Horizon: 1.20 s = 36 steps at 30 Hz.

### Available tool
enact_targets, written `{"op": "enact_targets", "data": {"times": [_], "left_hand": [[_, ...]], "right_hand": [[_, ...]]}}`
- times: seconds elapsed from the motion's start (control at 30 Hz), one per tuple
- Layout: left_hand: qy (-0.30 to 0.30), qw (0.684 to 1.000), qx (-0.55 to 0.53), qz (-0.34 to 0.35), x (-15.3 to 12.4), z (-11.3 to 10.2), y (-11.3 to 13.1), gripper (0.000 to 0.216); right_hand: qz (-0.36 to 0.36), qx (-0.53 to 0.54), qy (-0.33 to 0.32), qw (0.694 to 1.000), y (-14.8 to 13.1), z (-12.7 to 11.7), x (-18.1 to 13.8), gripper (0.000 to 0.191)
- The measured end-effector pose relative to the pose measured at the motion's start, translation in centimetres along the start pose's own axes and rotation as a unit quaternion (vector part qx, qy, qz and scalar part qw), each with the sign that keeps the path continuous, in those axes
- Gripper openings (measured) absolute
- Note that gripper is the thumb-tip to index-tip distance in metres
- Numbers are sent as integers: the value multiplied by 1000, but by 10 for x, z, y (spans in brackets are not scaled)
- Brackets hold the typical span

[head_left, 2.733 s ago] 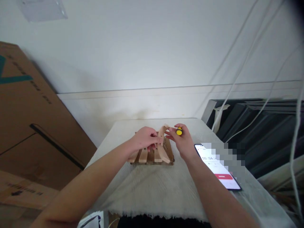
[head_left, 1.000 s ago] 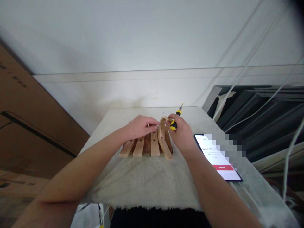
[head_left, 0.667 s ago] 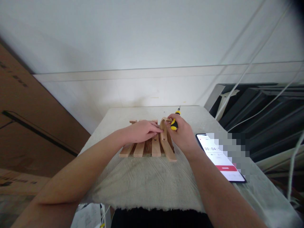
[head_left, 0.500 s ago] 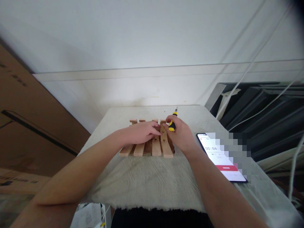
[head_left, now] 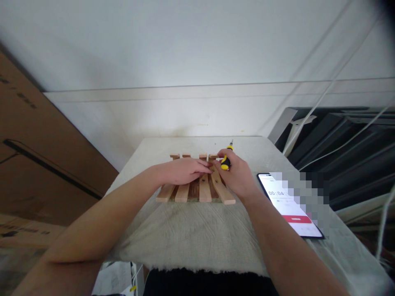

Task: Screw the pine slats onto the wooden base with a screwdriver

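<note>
On the cloth, several pale wooden slats (head_left: pixel 205 193) with dark holes lie side by side over darker wooden crosspieces (head_left: pixel 194 190). The rightmost slat (head_left: pixel 220 188) is turned, its near end pointing right. My left hand (head_left: pixel 182 170) rests across the slats, fingers stretched out, the tips touching the rightmost one. A screwdriver (head_left: pixel 226 161) with a yellow and black handle is tucked in my right hand (head_left: pixel 235 172), its metal tip pointing up and away. The fingers of that hand also touch the far part of the rightmost slat; their exact contact is hidden.
A phone (head_left: pixel 296 228) showing a timer lies right of my right forearm on the cloth-covered table (head_left: pixel 191 234). A white wall (head_left: pixel 185 111) stands behind. Dark panels (head_left: pixel 345 144) and white cables (head_left: pixel 321 100) are at right, a large cardboard box (head_left: pixel 46 164) at left.
The near end of the rightmost slat has swung to the right, away from its neighbour. Both hands stay about where they were, and the screwdriver is still in the right one.
</note>
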<state>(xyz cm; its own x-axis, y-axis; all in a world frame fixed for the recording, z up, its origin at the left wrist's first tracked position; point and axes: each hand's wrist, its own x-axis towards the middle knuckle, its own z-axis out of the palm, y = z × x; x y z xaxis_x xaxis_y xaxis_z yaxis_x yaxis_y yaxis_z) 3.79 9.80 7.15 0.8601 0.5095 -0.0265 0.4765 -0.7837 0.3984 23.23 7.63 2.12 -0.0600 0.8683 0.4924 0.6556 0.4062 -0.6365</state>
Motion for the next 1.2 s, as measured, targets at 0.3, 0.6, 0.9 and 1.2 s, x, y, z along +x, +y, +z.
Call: {"op": "enact_targets", "data": {"times": [0.3, 0.6, 0.9, 1.2], "left_hand": [[-20, 999, 27, -16, 1, 0, -2, 36], [-24, 1000, 14, -13, 1, 1, -9, 38], [-19, 999, -28, -1, 1, -1, -9, 36], [-6, 999, -35, -13, 0, -1, -9, 38]], "right_hand": [[5, 7, 8, 1000, -1, 0, 0, 15], [10, -4, 5, 1000, 0, 1, -2, 18], [38, -10, -3, 999, 2, 4, -3, 22], [64, 7, 25, 998, 5, 5, -3, 38]]}}
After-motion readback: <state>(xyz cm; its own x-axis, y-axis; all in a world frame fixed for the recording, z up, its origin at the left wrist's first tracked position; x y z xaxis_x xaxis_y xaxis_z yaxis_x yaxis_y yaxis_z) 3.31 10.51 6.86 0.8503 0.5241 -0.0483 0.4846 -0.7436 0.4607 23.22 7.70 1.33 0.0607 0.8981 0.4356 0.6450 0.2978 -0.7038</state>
